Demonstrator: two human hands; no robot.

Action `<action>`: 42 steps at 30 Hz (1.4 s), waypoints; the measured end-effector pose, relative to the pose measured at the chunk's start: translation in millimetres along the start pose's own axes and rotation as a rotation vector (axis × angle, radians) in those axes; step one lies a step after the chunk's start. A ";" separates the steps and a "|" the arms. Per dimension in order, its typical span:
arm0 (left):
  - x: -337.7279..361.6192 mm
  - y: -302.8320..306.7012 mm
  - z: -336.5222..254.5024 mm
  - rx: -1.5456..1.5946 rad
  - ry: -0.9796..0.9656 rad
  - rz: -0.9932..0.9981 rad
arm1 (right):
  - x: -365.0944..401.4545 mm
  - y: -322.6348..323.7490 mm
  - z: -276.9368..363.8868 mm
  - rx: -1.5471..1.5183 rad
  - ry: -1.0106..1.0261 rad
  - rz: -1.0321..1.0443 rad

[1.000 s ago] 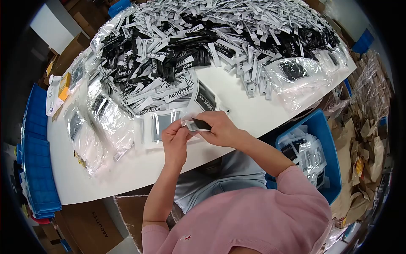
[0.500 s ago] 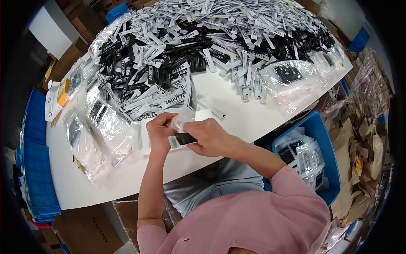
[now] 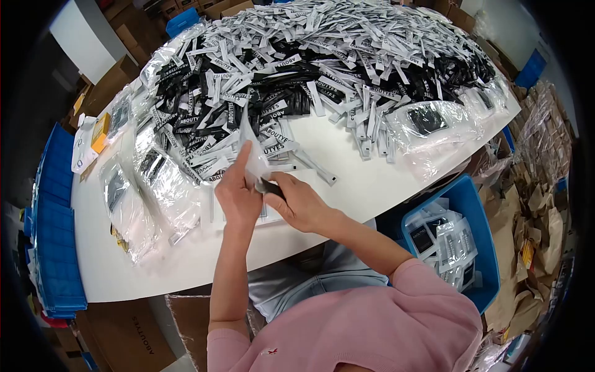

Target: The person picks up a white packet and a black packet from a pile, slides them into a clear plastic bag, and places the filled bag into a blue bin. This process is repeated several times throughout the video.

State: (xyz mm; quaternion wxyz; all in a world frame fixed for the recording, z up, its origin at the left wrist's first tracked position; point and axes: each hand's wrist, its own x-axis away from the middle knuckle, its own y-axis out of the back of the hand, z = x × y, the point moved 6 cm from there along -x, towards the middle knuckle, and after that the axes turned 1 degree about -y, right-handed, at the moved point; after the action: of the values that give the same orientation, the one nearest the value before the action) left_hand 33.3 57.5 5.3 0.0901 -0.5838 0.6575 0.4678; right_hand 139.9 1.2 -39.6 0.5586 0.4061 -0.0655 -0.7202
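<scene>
A packing workroom: a white table heaped with printed labels, blue bins at right, cardboard boxes upper left.

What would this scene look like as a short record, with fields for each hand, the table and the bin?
Left hand: holds a small clear plastic bag raised over the table's near edge
Right hand: pinches a small black flat piece at the bag's lower end
Table: white tabletop, with a heap of black and white printed strips across its far side
Left of hands: filled clear plastic packets
Bin: blue plastic bin right of the table, holding packed clear packets
</scene>
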 end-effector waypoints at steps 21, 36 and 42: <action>44.1 -15.5 -34.4 -0.125 -0.177 0.248 | 11.0 -8.7 -32.3 -0.730 -0.553 0.059; -22.9 10.6 -15.0 -0.005 0.004 0.931 | 0.5 -1.1 -9.4 -0.455 -0.231 0.413; -15.7 4.9 -5.3 0.187 0.203 1.061 | 1.6 0.4 -14.1 -0.550 -0.299 0.483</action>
State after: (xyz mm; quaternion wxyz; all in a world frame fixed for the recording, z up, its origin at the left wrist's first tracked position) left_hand 36.2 63.9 21.1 -0.1705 -0.2035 0.9059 0.3299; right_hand 149.4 4.8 -49.6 0.7841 0.1049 -0.0443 -0.6101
